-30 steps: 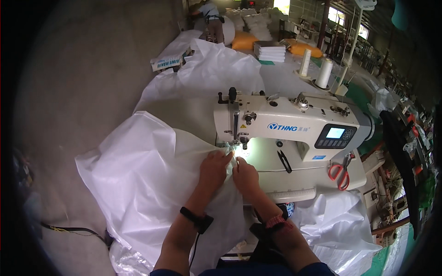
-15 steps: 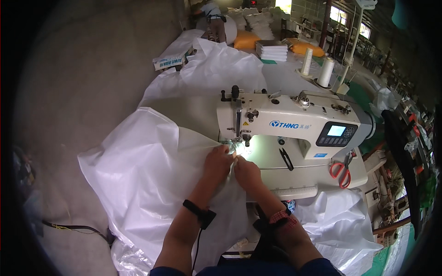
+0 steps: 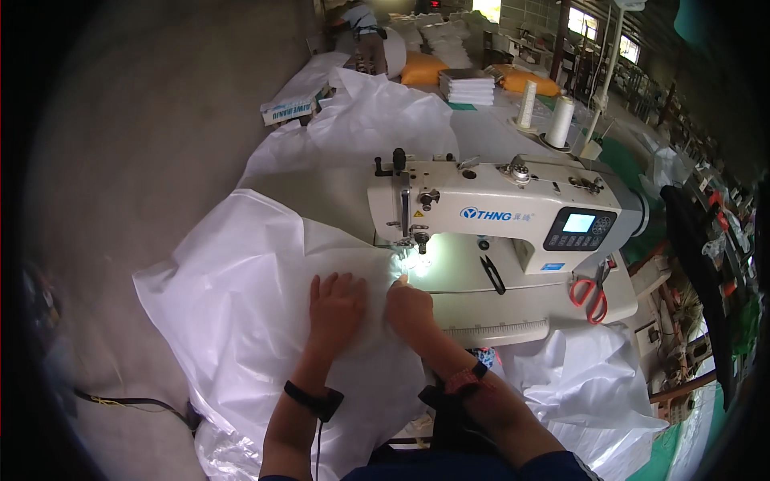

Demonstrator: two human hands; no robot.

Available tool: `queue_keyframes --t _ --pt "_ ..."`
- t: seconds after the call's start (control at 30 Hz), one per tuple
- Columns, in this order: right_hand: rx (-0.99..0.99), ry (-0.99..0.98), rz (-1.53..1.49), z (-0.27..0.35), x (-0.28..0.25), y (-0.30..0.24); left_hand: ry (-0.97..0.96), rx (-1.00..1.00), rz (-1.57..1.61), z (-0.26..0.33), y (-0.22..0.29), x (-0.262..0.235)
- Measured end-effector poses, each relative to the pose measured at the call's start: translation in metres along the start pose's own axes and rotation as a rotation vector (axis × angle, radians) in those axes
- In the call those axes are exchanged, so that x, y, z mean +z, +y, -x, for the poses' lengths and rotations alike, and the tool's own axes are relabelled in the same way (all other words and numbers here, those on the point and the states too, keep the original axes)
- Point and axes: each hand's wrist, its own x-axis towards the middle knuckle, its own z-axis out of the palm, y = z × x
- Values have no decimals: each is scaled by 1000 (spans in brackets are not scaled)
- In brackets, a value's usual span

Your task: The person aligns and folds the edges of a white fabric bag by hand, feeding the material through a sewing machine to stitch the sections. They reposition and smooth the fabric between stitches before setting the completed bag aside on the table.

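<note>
A white sewing machine point(image 3: 473, 200) stands in the middle, its lamp lighting the needle area. White plastic-like sheeting point(image 3: 233, 272) spreads over the left of the table and hangs down toward me, its edge reaching under the needle. On this sheeting my left hand point(image 3: 337, 307) lies flat with fingers spread, left of the needle. My right hand point(image 3: 410, 309) is closed at the sheeting's edge just in front of the presser foot, index finger pointing forward; the pinched part is mostly hidden.
Black thread snips point(image 3: 492, 275) and red-handled scissors point(image 3: 589, 297) lie on the machine bed. Thread cones point(image 3: 560, 122) stand behind it. More white sheeting point(image 3: 577, 385) hangs at the lower right. A person point(image 3: 366, 36) bends at the far back, near orange sacks point(image 3: 423, 69).
My left hand has let go beside the needle, moved left and nearer to me, and flattened onto the sheeting. My right hand stays at the edge. The view has shifted slightly.
</note>
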Motion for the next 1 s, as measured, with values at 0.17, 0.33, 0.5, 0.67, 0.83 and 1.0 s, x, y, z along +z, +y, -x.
queue_keyframes --t 0.17,0.33,0.5,0.67,0.83,1.0 --pt "179 -106 -123 -18 -10 -5 -65 -20 62 -17 -23 19" --pt "226 -125 -551 21 -23 10 -53 -23 -121 -12 -12 8" --pt "338 -506 -1570 132 -4 12 -132 -63 337 66 36 -50" --pt "366 -668 -1626 144 41 -17 15 -261 363 126 54 -103" --pt "311 -735 -1496 122 79 -55 86 -282 107 143 31 -145" --pt "297 -671 -1269 46 116 -89 280 -325 -78 151 -35 -146"
